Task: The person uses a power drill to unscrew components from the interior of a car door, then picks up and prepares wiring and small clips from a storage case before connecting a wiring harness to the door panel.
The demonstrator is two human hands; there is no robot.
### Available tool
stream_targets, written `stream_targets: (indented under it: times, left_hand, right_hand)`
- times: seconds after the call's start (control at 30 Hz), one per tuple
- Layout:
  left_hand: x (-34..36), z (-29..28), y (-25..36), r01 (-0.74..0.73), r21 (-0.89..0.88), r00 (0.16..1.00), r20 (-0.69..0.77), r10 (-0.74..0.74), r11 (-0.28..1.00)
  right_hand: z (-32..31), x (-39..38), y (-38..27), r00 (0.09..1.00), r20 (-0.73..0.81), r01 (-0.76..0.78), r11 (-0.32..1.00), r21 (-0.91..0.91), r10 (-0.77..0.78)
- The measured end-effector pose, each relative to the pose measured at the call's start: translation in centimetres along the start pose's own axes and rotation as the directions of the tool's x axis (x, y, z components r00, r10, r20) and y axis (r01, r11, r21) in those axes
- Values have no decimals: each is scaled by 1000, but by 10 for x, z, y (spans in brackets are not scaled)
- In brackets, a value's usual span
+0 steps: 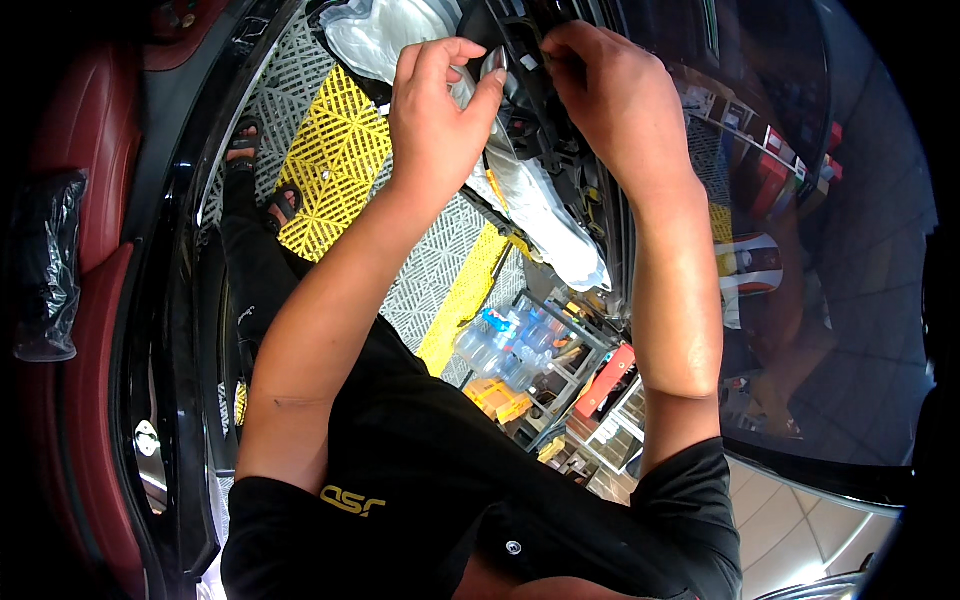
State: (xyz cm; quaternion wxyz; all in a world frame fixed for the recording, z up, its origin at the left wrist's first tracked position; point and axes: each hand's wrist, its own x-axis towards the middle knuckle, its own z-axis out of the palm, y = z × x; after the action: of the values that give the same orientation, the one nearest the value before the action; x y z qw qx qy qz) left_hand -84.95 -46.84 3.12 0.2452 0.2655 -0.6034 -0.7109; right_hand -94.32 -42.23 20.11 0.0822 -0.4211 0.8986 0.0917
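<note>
The open car door (pixel 618 250) stands in front of me, its inner side showing black parts and wiring. My left hand (pixel 435 115) is at the door's inner side, thumb and fingers closing round a small shiny silver-grey piece (pixel 497 62). My right hand (pixel 620 100) is curled at the black edge beside the window, its fingertips turned inward; what they grip is hidden. Between and below the hands runs a white-silver padded sheet (pixel 545 215), partly loose along the door. Another crumpled part of this sheet (pixel 385 35) lies left of my left hand.
Dark tinted window glass (pixel 830 300) fills the right side, with reflections. On the left are a red car seat (pixel 85 150) and the black door frame (pixel 185 250). Grey and yellow floor tiles (pixel 335 150) lie below. Plastic bottles (pixel 510 345) and a red box (pixel 605 380) stand behind.
</note>
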Motion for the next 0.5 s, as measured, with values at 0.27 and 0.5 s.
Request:
stream_targets:
  times: [0.27,0.5]
  left_hand:
    - [1,13,0,-19,37,998,-63,21,999]
    - [9,32,9,14,0,986,-165,-14,1000]
  right_hand:
    - [-1,-10,2,999,-11,-40,994,-97,39]
    - [1,-18,2,998,-15,-64,994,-94,63]
